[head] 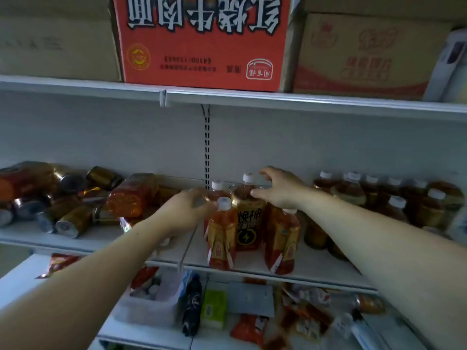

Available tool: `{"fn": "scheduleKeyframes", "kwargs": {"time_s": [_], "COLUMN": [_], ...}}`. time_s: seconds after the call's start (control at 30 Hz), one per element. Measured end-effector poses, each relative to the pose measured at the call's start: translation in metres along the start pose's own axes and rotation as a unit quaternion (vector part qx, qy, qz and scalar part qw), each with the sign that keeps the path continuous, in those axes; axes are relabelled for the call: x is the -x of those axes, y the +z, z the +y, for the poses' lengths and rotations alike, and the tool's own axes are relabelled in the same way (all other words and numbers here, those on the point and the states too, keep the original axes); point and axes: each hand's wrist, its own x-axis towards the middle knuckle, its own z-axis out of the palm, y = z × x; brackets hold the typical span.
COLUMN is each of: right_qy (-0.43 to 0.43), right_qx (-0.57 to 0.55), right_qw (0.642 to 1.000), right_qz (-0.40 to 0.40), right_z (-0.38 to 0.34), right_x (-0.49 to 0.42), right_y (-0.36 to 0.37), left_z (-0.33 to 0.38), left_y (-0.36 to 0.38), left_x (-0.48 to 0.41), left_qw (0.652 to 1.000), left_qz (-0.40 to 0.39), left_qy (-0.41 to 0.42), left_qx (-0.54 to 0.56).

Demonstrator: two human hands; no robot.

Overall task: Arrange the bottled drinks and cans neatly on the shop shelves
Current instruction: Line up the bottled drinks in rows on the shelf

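Gold can (249, 218) stands on shelf (318, 265) under right hand (278, 190); thumb touches its top, fingers arch above, hold unclear. Left hand (187, 210) reaches beside orange bottle (221, 238), blurry, grip unclear.

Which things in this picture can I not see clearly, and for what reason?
All in the head view:
- left hand: motion blur, so its grip is unclear.
- right hand: its own fingers hide whether it grips the gold can.
- red box: top cut off by the upper edge.
- goods on the lower shelf: blurred, labels unreadable.
- bottles at right: dark, labels too small.
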Motion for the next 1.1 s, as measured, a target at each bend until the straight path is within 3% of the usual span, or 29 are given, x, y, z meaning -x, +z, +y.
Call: {"fn": "scheduleKeyframes", "kwargs": {"time_s": [0.23,0.47,0.67,0.87,1.1], "right_qy": [0.021,-0.017,-0.026,-0.01,-0.063], "right_qx": [0.001,0.062,-0.013,0.006,0.013], "right_qw": [0.997,0.985,0.993,0.987,0.995], "right_qz": [-0.076,-0.158,-0.117,-0.159,-0.073], "right_z": [-0.002,0.004,0.017,0.015,0.005], "right_x": [-0.052,-0.075,-0.088,-0.1,-0.082], "right_y": [0.017,0.012,0.023,0.026,0.032], "left_z": [-0.033,-0.055,-0.062,-0.058,-0.046], "left_y": [0.011,0.03,0.047,0.051,0.009], "left_x": [-0.079,-0.1,-0.111,-0.112,-0.109], "left_qw": [0.991,0.975,0.977,0.971,0.956], "left_qz": [-0.063,-0.148,-0.077,-0.002,0.068], "left_qy": [-0.019,0.03,-0.011,-0.05,-0.028], "left_qx": [0.114,0.165,0.199,0.235,0.285]}}
